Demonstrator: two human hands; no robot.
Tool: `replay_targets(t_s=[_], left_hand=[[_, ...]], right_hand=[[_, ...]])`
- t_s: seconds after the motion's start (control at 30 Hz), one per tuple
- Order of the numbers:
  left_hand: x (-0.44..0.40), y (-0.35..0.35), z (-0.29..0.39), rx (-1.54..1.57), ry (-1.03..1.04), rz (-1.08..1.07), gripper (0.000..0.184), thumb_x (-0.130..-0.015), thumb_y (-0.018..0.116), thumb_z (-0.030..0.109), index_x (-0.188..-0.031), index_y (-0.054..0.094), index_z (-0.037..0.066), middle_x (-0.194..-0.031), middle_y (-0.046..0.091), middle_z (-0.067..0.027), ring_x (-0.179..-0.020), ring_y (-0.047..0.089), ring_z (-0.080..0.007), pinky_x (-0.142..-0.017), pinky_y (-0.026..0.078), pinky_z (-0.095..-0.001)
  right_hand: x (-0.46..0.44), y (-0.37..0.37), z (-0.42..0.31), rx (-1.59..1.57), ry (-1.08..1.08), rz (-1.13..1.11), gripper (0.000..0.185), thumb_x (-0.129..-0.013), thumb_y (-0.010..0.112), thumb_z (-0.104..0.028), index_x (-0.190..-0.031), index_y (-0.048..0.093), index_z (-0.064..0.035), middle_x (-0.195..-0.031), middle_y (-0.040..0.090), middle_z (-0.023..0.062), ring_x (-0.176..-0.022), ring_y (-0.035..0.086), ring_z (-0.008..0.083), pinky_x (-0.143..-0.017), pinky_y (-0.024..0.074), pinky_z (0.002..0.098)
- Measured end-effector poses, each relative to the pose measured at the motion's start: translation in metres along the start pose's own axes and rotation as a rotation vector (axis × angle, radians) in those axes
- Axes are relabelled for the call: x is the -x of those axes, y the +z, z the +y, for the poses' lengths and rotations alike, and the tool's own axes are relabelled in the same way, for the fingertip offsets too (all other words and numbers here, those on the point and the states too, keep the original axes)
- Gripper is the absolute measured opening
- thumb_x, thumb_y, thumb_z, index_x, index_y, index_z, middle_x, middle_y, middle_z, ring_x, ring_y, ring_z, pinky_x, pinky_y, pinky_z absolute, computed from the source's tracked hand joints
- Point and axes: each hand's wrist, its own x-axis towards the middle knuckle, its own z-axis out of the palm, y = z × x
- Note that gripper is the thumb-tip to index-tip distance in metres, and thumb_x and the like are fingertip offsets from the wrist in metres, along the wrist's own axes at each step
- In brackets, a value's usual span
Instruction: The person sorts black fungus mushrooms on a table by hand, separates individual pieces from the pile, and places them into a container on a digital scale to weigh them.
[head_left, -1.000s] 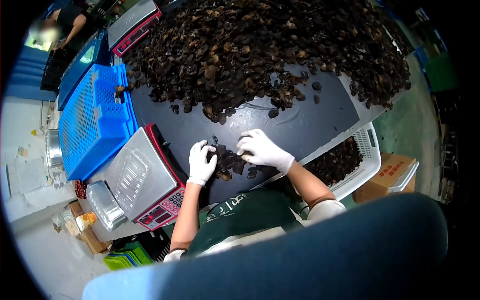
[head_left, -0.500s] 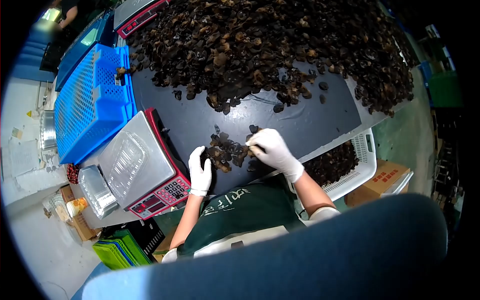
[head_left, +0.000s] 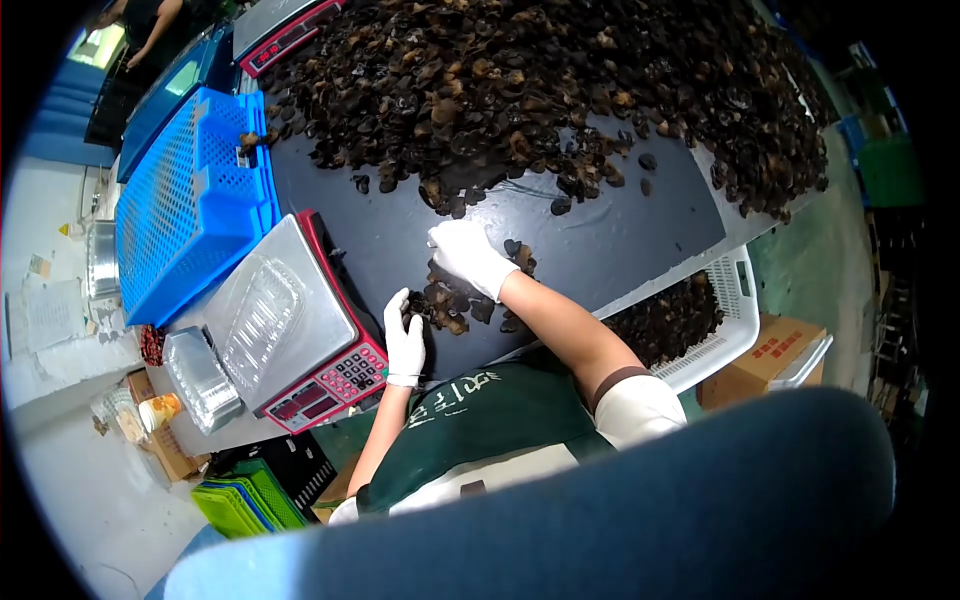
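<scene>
A small heap of dark brown wood ear mushrooms (head_left: 450, 305) lies on the black tabletop (head_left: 375, 240) in front of me. At its left edge stands my left hand (head_left: 404, 345) in a white glove, thumb apart from the fingers, touching the mushrooms there. My right hand (head_left: 470, 257), also gloved in white, is over the heap's far side with its fingers curled together. What those fingers hold, if anything, is hidden. Beyond it spreads a large pile of wood ear mushrooms (head_left: 480, 100).
To the left are a scale (head_left: 290, 320) bearing a clear plastic tray (head_left: 265, 315), and a blue crate (head_left: 190, 200). A white basket (head_left: 738, 310) of mushrooms sits below the table's right edge, beside a cardboard box (head_left: 765, 355). Another person (head_left: 150, 25) stands far left.
My right hand has moved left and away from me, from the heap's right side to its far side. My left hand has stayed at the heap's left edge.
</scene>
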Motion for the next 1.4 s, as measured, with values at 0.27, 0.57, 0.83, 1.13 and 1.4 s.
replay_targets(t_s=[0.27,0.57,0.83,1.13,1.4], left_hand=[[0.002,-0.003,-0.007,-0.044,0.028,-0.021,0.050,-0.085,0.060,0.002,-0.134,0.048,0.003,-0.134,0.048,-0.0135,-0.125,0.048,-0.0262,-0.105,0.040,-0.0362],[-0.028,0.007,0.011,-0.448,0.351,0.033,0.060,-0.083,0.068,0.017,-0.138,0.047,0.005,-0.141,0.044,-0.0203,-0.130,0.041,-0.0382,-0.111,0.032,-0.0438],[-0.056,0.039,0.036,-0.829,0.463,-0.296,0.055,-0.088,0.061,0.038,-0.140,0.049,0.022,-0.153,0.036,-0.0108,-0.139,0.027,-0.0445,-0.111,0.017,-0.0635],[-0.006,0.011,0.032,-0.833,0.573,-0.234,0.070,-0.072,0.073,0.049,-0.132,0.055,0.018,-0.143,0.046,-0.0102,-0.131,0.038,-0.0416,-0.105,0.029,-0.0584],[-0.028,0.027,0.022,-0.569,0.449,0.005,0.034,-0.073,0.072,0.013,-0.105,0.063,0.010,-0.106,0.063,-0.0096,-0.094,0.059,-0.0294,-0.083,0.050,-0.0382]], right_hand=[[0.060,-0.095,0.052,-1.387,0.246,0.005,0.013,-0.086,0.066,-0.012,-0.087,0.067,0.0010,-0.076,0.063,0.0050,-0.066,0.055,0.0120,-0.061,0.0448,0.0265],[0.170,-0.151,0.092,-2.289,-0.168,0.413,0.014,-0.094,0.056,-0.016,-0.088,0.062,-0.0048,-0.074,0.063,0.0019,-0.064,0.057,0.0112,-0.065,0.0476,0.0255],[0.142,-0.062,0.046,-0.153,0.020,0.168,0.093,-0.068,0.073,-0.061,-0.140,0.047,-0.0100,-0.141,0.046,0.0181,-0.133,0.039,0.0377,-0.112,0.0243,0.0554],[0.133,-0.040,0.005,0.026,-0.192,0.056,0.093,-0.070,0.073,-0.055,-0.146,0.040,-0.0151,-0.149,0.036,0.0186,-0.134,0.036,0.0397,-0.109,0.0271,0.0547],[0.068,-0.046,0.016,0.116,-0.316,-0.004,0.081,-0.074,0.072,-0.049,-0.144,0.043,-0.0189,-0.146,0.040,0.0156,-0.130,0.037,0.0398,-0.109,0.0275,0.0552]])
